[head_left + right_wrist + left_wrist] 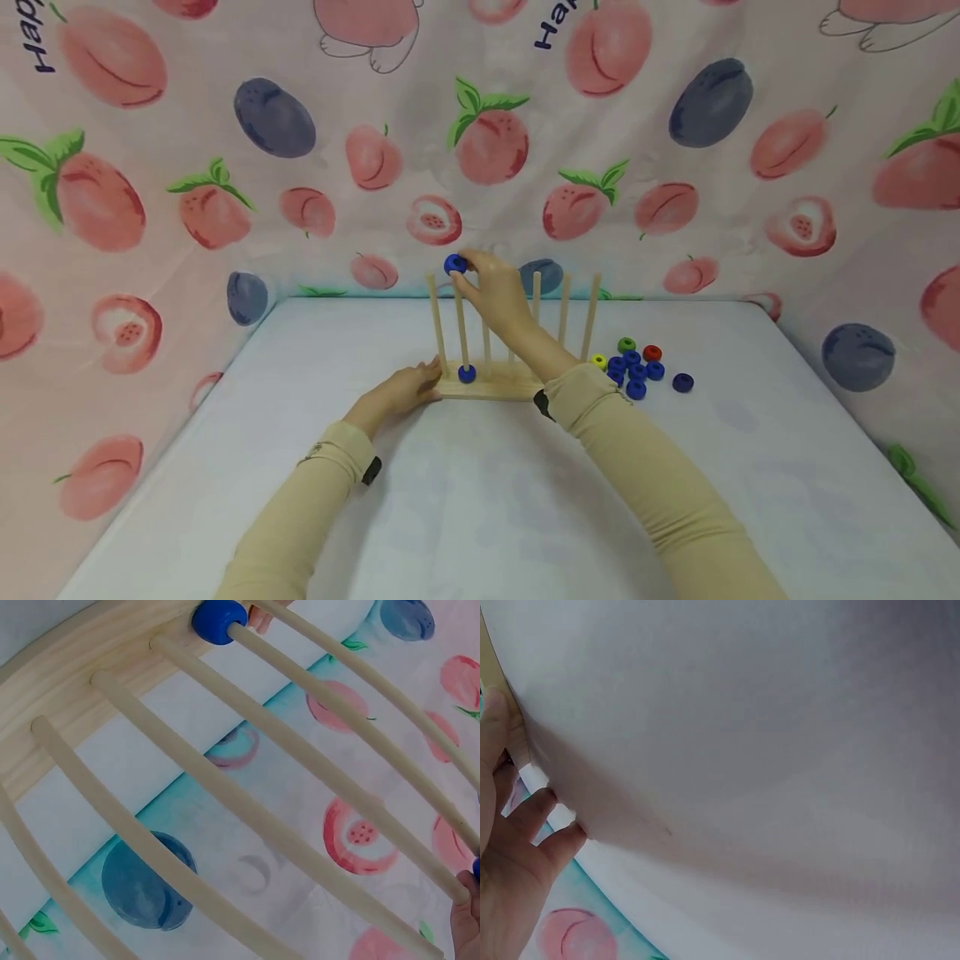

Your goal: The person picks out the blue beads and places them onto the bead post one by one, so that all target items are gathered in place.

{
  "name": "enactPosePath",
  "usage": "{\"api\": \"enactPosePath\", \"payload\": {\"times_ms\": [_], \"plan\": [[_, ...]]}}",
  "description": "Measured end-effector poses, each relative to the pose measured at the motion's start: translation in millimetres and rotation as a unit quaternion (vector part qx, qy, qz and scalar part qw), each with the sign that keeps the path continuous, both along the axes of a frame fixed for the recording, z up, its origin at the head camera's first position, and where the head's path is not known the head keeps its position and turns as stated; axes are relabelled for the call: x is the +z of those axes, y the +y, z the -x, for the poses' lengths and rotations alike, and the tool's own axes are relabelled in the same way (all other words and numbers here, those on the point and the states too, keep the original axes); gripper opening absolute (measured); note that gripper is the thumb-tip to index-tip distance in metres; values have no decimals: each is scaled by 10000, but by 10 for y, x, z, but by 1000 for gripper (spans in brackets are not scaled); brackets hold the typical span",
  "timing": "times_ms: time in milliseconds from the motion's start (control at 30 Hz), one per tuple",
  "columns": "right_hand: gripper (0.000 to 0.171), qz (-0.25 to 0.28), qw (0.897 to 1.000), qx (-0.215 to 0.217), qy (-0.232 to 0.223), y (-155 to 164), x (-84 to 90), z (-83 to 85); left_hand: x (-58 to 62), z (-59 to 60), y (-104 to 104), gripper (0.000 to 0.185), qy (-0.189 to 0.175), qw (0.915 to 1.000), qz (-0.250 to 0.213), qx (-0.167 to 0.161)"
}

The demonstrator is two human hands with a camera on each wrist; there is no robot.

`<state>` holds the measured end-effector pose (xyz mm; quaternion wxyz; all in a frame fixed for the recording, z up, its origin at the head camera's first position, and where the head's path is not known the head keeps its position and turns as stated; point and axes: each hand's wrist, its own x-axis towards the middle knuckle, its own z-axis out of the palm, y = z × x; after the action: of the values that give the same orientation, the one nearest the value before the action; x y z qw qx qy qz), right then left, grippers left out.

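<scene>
A wooden peg stand (pixel 487 390) with a row of upright pegs stands at mid-table. My right hand (pixel 498 293) pinches a blue bead (pixel 454 264) between thumb and fingers at the top of the second peg from the left. Lower on that same peg, another blue bead (pixel 467 374) sits at the base, seen also in the right wrist view as a blue bead (pixel 216 621). At the stand's left end, my left hand (pixel 405 389) grips the base; the left wrist view shows the thumb against the wood and other fingertips (pixel 574 834) on the white tabletop.
Right of the stand lie several loose blue beads (pixel 654 371), with a green bead (pixel 626 344), a red bead (pixel 652 353) and a yellow bead (pixel 598 361) among them. One dark blue bead (pixel 682 382) lies apart. A fruit-print cloth (pixel 480 200) hangs behind the table.
</scene>
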<state>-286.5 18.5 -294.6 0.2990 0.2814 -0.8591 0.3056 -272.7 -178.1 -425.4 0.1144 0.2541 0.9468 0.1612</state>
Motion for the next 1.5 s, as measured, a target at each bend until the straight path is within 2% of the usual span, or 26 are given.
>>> {"api": "enactPosePath", "payload": {"times_ms": [200,467,633,900,1033,1267,1500], "plan": [[26,118,9998,97,-161,-12,-4,-8,12,-11,30,57,-197,9996,94,157],[27,109,9998,28,-134,-32,-10,-1,16,-7,25,56,-109,9998,111,114],[26,15,9996,125,-237,-21,-1,-18,22,-22,28,56,-128,9997,171,136],[33,-39,9987,73,-507,10,43,-12,-16,-10,35,55,-141,9996,21,262],[33,30,9986,108,-517,2,54,1,-30,7,10,54,-14,9998,59,186],[28,45,9983,77,-569,4,78,3,9,7,-9,55,-15,9999,-15,142],[26,-34,9977,129,-661,37,78,3,-22,0,17,55,93,9999,40,95]]}}
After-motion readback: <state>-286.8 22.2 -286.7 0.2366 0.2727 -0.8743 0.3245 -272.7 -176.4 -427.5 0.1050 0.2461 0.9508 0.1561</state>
